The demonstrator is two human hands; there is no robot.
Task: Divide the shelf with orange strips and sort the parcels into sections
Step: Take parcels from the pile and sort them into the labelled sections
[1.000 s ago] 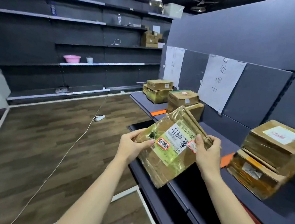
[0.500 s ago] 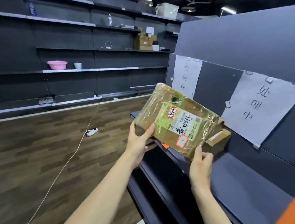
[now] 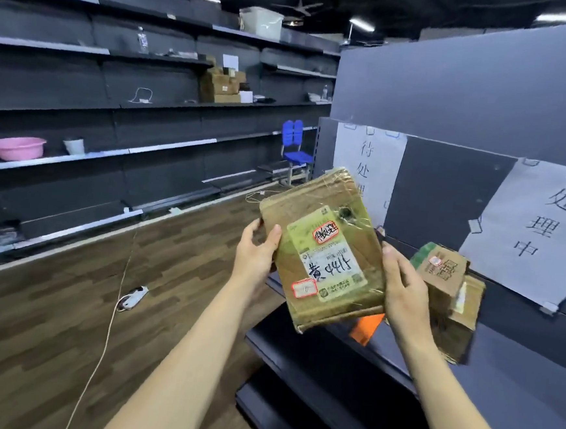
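I hold a flat brown cardboard parcel (image 3: 323,248) wrapped in clear tape, upright in front of me, its green and white label with handwriting facing me. My left hand (image 3: 259,250) grips its left edge, thumb on the front. My right hand (image 3: 404,285) grips its right edge. Below the parcel an orange strip (image 3: 366,327) lies across the dark shelf (image 3: 516,378). Two stacked brown parcels (image 3: 451,295) sit on the shelf just right of my right hand. Two white paper signs, a left sign (image 3: 369,160) and a right sign (image 3: 538,227), hang on the back panel.
A lower dark shelf (image 3: 298,351) juts out beneath my arms. Across the wooden floor (image 3: 63,315) stand long dark shelves with a pink basin (image 3: 16,147), boxes (image 3: 220,86) and a blue chair (image 3: 293,147). A power strip (image 3: 134,297) with a cable lies on the floor.
The parcel has turned from lying tilted to standing upright with its label facing me. My view has swung left along the shelf, and the orange strip now shows under the parcel.
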